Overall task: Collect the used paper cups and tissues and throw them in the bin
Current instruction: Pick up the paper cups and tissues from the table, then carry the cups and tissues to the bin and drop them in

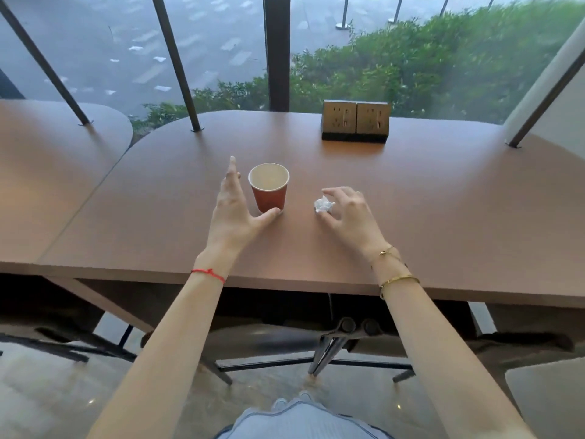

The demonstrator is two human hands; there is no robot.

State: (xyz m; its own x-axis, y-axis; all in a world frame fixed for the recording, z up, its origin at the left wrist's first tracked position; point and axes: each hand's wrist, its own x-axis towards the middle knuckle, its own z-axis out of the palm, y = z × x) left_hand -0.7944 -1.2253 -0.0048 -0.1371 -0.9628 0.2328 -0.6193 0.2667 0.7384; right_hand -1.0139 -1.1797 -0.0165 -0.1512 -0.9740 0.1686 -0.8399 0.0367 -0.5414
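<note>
Spanning the view, a brown table (411, 217) | socket block (355, 121) at its far edge | red paper cup (269, 186) upright mid-table | left hand (235, 213) spread beside it, thumb touching the base | right hand (349, 217) loosely curled over a crumpled tissue (323, 205), contact unclear

I see bare forearms — a thin red string bracelet (208, 275) on my left wrist, a gold chain bracelet (384, 253) and gold bangle (399, 280) on my right — pale blue ribbed trousers (300, 419) below.
</note>
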